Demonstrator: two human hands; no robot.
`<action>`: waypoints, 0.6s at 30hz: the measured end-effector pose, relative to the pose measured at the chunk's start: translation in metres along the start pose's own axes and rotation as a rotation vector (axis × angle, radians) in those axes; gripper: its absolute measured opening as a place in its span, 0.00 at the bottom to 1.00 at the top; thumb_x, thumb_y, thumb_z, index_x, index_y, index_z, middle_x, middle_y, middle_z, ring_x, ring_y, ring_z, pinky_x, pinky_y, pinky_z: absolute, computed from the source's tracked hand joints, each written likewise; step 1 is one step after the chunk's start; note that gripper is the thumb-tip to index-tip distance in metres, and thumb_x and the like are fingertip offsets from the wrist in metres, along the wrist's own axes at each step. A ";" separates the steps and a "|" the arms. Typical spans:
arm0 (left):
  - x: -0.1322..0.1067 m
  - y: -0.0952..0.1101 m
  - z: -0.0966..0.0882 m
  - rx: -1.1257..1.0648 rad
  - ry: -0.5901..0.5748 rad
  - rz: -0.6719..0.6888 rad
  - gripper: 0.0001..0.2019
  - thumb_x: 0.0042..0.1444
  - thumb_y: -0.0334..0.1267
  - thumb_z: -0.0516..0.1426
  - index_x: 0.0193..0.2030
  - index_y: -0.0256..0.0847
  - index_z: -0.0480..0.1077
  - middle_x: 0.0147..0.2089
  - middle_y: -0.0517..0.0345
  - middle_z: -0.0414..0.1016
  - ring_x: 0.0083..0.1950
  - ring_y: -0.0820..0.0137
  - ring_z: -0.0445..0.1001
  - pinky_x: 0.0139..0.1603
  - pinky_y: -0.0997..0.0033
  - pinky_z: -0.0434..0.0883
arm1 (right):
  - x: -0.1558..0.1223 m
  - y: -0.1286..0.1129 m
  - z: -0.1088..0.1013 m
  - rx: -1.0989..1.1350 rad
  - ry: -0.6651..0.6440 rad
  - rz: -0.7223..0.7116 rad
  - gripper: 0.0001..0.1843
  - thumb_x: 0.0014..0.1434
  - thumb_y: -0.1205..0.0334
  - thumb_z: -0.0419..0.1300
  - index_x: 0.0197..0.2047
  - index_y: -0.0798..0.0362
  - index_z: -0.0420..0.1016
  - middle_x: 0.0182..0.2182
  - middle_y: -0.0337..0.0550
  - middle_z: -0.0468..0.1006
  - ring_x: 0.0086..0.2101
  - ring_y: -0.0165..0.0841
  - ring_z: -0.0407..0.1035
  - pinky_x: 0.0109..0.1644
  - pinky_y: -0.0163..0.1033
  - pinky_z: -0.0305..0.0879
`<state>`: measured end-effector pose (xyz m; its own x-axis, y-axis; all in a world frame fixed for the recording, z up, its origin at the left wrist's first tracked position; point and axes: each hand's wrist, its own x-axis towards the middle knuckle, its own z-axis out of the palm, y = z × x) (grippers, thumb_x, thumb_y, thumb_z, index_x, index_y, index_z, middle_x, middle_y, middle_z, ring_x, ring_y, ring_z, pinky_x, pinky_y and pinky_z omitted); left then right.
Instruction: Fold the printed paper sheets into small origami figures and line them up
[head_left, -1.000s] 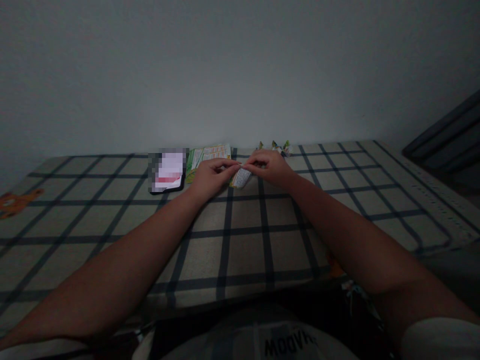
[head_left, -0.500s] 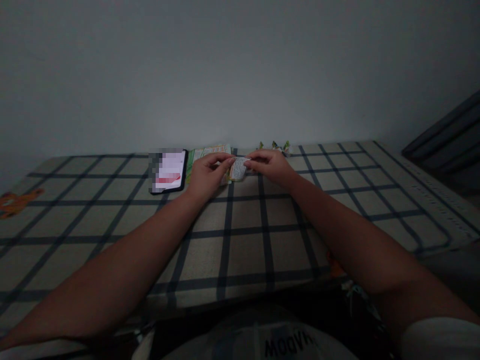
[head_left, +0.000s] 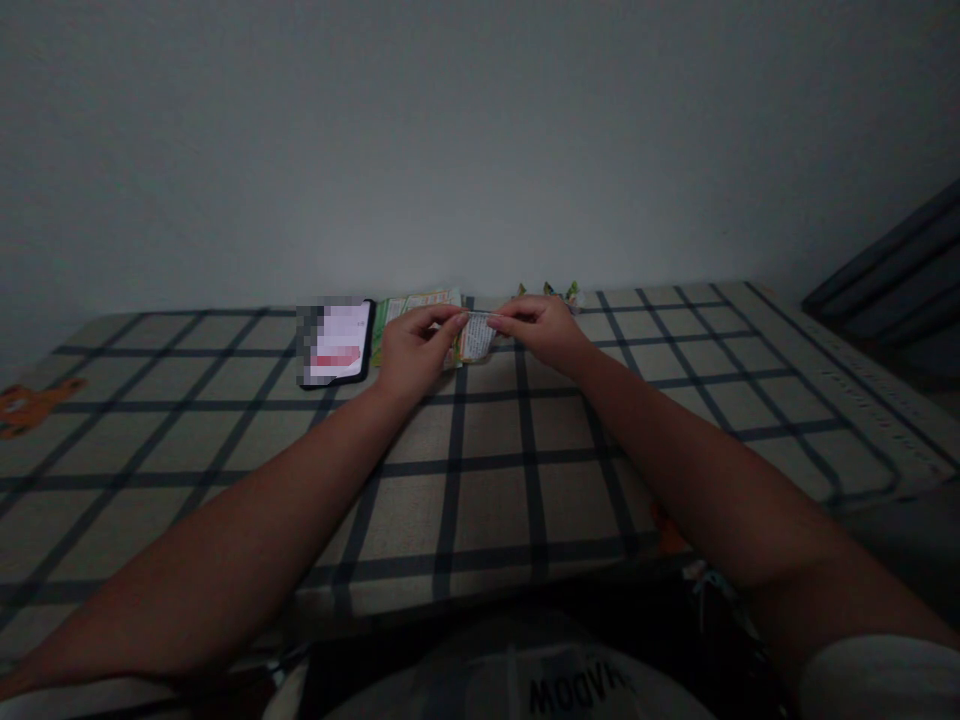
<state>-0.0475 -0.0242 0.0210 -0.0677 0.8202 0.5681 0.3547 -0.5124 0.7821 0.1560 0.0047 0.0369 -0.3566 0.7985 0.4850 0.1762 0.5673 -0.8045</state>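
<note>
One small printed packet, pinched along its upper edge

Left hand and right hand each hold it between thumb and fingers, near the far side of the checked cloth. That edge runs left to right; the rest points down toward the wearer, lettered face showing. Fingers partly cover it, so which axis is longer I cannot tell.

Light dim. We see a plain greyish wall behind the far edge of a desk draped in pale cloth crossed by dark lines; far right, a dark ridged object.
</note>
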 end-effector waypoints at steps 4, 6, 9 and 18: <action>0.000 0.000 0.000 -0.048 0.000 -0.040 0.11 0.55 0.46 0.65 0.39 0.42 0.82 0.39 0.54 0.84 0.42 0.66 0.80 0.43 0.68 0.76 | -0.001 0.001 0.002 0.032 0.002 0.043 0.19 0.54 0.46 0.68 0.33 0.56 0.82 0.29 0.43 0.80 0.31 0.30 0.70 0.37 0.36 0.67; -0.001 0.000 0.000 -0.098 0.010 -0.069 0.12 0.54 0.47 0.66 0.39 0.41 0.82 0.39 0.54 0.84 0.41 0.66 0.80 0.43 0.68 0.76 | -0.001 0.003 0.003 0.103 -0.022 0.096 0.20 0.52 0.45 0.69 0.36 0.56 0.82 0.32 0.43 0.82 0.32 0.30 0.71 0.37 0.36 0.69; -0.001 0.002 0.000 -0.187 0.042 -0.116 0.16 0.52 0.50 0.67 0.40 0.39 0.81 0.39 0.53 0.83 0.38 0.66 0.80 0.41 0.67 0.76 | -0.002 0.007 0.002 0.194 -0.085 0.148 0.23 0.50 0.46 0.70 0.41 0.56 0.83 0.38 0.45 0.83 0.35 0.30 0.73 0.39 0.36 0.72; -0.004 0.010 0.003 -0.281 0.021 -0.190 0.18 0.49 0.51 0.68 0.39 0.39 0.81 0.37 0.54 0.82 0.35 0.69 0.79 0.39 0.69 0.77 | 0.001 0.015 -0.002 0.158 -0.071 0.145 0.17 0.53 0.49 0.68 0.33 0.55 0.80 0.28 0.40 0.79 0.31 0.29 0.71 0.37 0.36 0.69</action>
<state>-0.0411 -0.0318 0.0259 -0.1277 0.9041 0.4079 0.0627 -0.4030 0.9130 0.1601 0.0148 0.0263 -0.4025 0.8500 0.3400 0.0859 0.4048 -0.9104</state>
